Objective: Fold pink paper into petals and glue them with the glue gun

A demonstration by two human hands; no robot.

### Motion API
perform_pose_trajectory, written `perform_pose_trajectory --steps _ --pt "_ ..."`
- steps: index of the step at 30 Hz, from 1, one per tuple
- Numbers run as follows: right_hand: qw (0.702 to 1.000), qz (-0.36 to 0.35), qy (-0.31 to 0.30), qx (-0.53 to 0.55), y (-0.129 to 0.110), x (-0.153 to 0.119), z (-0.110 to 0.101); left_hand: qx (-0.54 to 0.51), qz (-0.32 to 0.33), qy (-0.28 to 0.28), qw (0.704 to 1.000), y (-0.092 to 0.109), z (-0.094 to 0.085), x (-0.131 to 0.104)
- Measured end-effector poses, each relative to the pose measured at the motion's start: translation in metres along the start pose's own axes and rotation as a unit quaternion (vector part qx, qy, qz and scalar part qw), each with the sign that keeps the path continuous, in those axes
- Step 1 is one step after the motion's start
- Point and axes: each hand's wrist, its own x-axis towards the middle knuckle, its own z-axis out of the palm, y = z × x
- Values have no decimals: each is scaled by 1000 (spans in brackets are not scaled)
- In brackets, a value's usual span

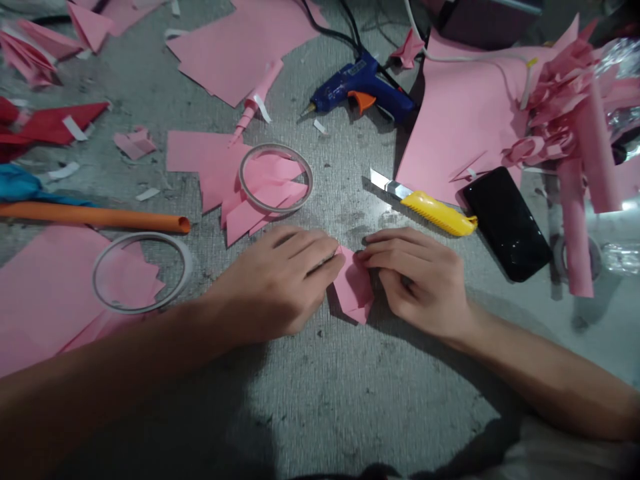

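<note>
Between my hands is a small folded piece of pink paper (354, 287), its lower end coming to a point near the table. My left hand (285, 280) pinches its upper left edge between thumb and fingers. At the upper right edge, the fingertips of my right hand (425, 280) are closed on the same paper. Beyond my right hand lies a yellow box cutter (437, 213) with its blade out, pointing left. Past my left hand, a thin tape roll (243, 180) rests on cut pink pieces (213, 180).
A blue glue gun (350, 83) lies at the back, near large pink sheets (465, 113). To the right are a black phone (507, 223) and pink paper flowers (560, 100). An orange paper tube (100, 217) and another tape roll (185, 267) lie left.
</note>
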Motion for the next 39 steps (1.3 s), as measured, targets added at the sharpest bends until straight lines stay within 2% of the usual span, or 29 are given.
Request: perform_pose_trajectory --steps 4,7,11,13,17,19,21,26,32,36,39 --pt "1000 14 -8 23 0 1 0 -1 -6 -3 1000 1 1 0" --pt "998 30 -20 43 -1 3 0 11 15 0 1000 1 2 -1" --pt "994 51 -14 98 -2 7 -2 -20 16 31 999 0 2 -2" --pt "985 89 5 146 -3 8 -4 -58 -21 46 997 1 0 -3" --pt "962 165 61 207 0 7 -7 -140 -155 58 976 6 -5 -4" --pt "957 167 64 228 2 3 -7 -163 -209 69 962 8 -8 -4" --pt "953 158 48 255 4 -1 -6 -172 -234 75 954 10 -8 -3" --pt "940 141 36 309 7 -6 -4 -178 -233 110 950 4 -3 -5" --pt "953 121 40 274 5 1 -2 -247 -239 119 931 -2 -5 -1" --pt "947 131 58 288 7 2 0 -307 -236 141 911 -4 -6 2" --pt "948 135 68 280 7 3 0 -350 -265 168 883 -3 -6 3"
